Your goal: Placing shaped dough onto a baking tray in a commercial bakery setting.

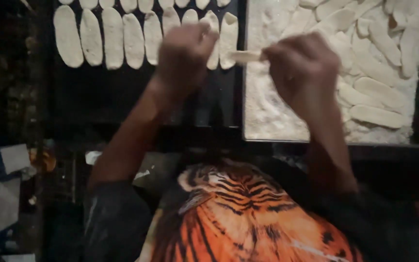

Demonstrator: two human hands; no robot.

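The dough strip (245,57), soft, pale and floury, hangs stretched between my left hand (186,51) and right hand (302,65), both pinched shut on its ends above the gap between the dark tray (112,92) and the floured tray (267,121), and I judge that pulling harder could tear it.

Both hands are blurred, so single fingers cannot be told apart. The left hand (185,53) covers one end of a pale dough strip (245,57); the right hand (302,68) covers the other. The upper row of dough pieces (144,4) on the dark tray (103,92) is cut off by the top edge. The far left side is too dark to make out.
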